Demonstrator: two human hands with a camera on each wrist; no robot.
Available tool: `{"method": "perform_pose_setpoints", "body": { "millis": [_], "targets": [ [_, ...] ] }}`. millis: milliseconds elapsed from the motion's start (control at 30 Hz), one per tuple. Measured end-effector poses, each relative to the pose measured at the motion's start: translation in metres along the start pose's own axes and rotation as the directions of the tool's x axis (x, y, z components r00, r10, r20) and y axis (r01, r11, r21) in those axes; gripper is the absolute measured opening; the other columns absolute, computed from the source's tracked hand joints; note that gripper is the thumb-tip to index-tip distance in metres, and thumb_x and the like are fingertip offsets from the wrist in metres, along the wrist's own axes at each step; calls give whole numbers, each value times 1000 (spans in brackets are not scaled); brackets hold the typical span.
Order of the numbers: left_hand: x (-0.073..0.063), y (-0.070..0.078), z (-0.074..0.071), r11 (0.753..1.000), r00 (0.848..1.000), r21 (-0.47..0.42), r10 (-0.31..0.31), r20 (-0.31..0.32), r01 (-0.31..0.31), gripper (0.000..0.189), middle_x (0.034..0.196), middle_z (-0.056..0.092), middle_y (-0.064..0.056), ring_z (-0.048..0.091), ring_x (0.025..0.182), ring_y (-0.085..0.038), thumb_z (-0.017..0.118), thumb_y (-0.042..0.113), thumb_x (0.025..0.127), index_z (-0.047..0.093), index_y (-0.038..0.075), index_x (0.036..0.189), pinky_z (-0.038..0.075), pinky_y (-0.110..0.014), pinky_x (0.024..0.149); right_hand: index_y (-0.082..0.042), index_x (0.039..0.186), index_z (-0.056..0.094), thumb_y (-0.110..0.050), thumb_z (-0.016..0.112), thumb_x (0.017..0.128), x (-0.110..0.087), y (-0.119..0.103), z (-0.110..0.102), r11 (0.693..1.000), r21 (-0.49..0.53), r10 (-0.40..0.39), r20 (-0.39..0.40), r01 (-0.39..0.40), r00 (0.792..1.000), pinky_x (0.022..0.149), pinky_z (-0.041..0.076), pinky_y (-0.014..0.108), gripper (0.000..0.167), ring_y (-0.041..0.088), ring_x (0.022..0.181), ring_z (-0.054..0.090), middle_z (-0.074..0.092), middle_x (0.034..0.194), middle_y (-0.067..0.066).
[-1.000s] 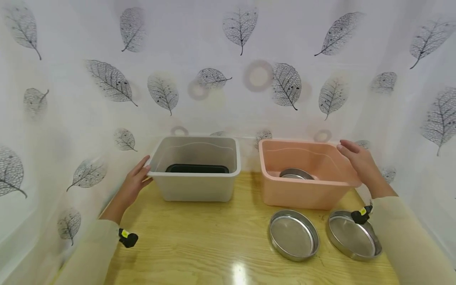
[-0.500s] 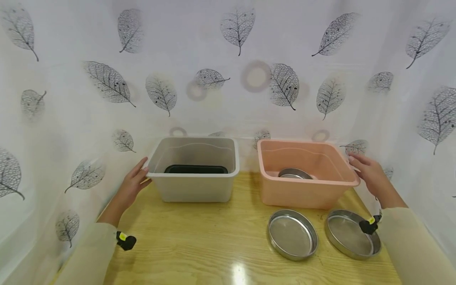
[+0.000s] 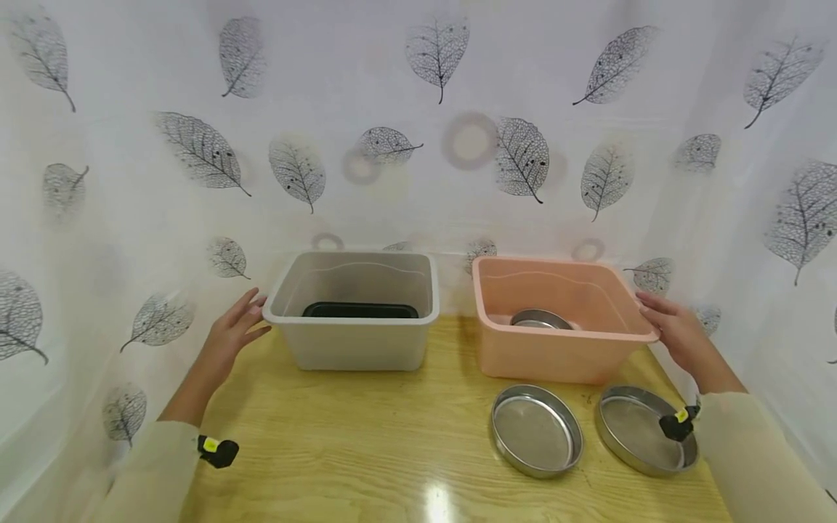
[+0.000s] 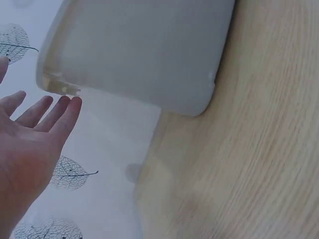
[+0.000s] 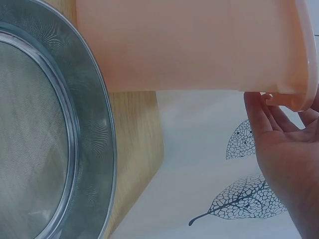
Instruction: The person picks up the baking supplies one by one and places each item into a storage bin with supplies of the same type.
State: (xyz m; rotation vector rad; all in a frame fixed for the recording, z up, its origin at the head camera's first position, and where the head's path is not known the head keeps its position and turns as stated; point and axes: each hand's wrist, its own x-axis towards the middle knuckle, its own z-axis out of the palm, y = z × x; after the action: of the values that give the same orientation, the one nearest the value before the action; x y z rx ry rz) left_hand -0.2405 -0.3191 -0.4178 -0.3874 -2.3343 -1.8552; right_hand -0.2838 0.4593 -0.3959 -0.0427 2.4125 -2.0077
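Observation:
My left hand (image 3: pixel 225 335) is just outside the left rim of a light grey plastic bin (image 3: pixel 360 347). Its fingers are loosely extended and hold nothing; the left wrist view shows the fingertips by the underside of the rim. At the right rim of a pink plastic bin (image 3: pixel 549 359), my right hand (image 3: pixel 683 338) has its fingers hooked under the lip and its thumb near the top edge. Inside the pink bin lies a round metal sieve (image 3: pixel 544 317), partly hidden by the front wall. A dark, flat-rimmed object (image 3: pixel 360 310) shows inside the grey bin.
Two round metal sieves, a left one (image 3: pixel 536 432) and a right one (image 3: pixel 641 428), lie on the wooden table (image 3: pixel 340 450) before the pink bin. A white leaf-print curtain (image 3: pixel 392 196) closes in the back and sides. The bins stand apart, side by side.
My left hand has come away from the grey bin's rim, leftward. The right hand moved from above the pink bin's rim down and outward onto its right edge. Bins and sieves stayed put.

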Motion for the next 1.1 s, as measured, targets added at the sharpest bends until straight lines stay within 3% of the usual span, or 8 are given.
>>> {"method": "perform_pose_setpoints", "body": {
  "millis": [233,367,433,633,800,933,1100],
  "targets": [
    [-24,6,-3,996,996,-2,84,-6,-84,56,153,44,-1,56,125,0,40,21,111,20,12,162,53,-18,95,-1,160,19,-22,57,104,-4,4,1,999,33,-4,5,3,1000,76,55,12,70,-8,94,65,57,114,-29],
    [-39,13,6,992,992,-3,127,-21,-127,51,149,52,-2,59,125,-7,41,16,110,29,9,159,53,-19,95,-3,160,19,-23,57,104,-4,6,2,999,53,0,16,-1,1000,79,55,12,70,-9,97,65,52,138,-19],
    [-44,18,14,990,990,-25,142,0,-142,50,149,53,-4,60,125,-9,40,14,110,31,7,158,53,-20,96,-3,160,18,-23,56,104,-5,7,3,998,55,-1,19,0,1000,80,54,12,71,-10,98,64,49,141,-17],
    [-51,26,48,985,982,-68,166,92,-160,48,149,52,-6,61,124,-11,38,10,110,32,6,158,54,-25,98,1,160,14,-23,54,105,-5,6,2,999,48,-17,37,15,999,79,54,11,72,-10,97,64,56,114,-29],
    [-52,20,84,986,974,-111,141,177,-123,49,149,52,-10,61,123,-11,38,11,110,30,1,157,54,-28,99,1,160,12,-23,51,107,-4,7,0,998,61,-11,37,9,999,80,54,11,70,-10,98,64,56,113,-29],
    [-53,11,114,987,963,-140,110,246,-77,51,150,45,-27,62,120,-11,41,12,110,27,-3,157,54,-28,99,0,160,14,-24,51,107,-5,8,0,996,85,-9,29,6,1000,80,54,11,69,-10,98,64,58,111,-30],
    [-52,3,148,986,950,-165,53,308,-2,54,149,44,-28,60,125,-29,45,18,109,29,-1,157,53,-27,100,-2,160,14,-25,48,108,-7,9,-2,995,96,-18,53,13,998,82,53,11,66,-10,102,63,57,120,-27]
  ]
}}
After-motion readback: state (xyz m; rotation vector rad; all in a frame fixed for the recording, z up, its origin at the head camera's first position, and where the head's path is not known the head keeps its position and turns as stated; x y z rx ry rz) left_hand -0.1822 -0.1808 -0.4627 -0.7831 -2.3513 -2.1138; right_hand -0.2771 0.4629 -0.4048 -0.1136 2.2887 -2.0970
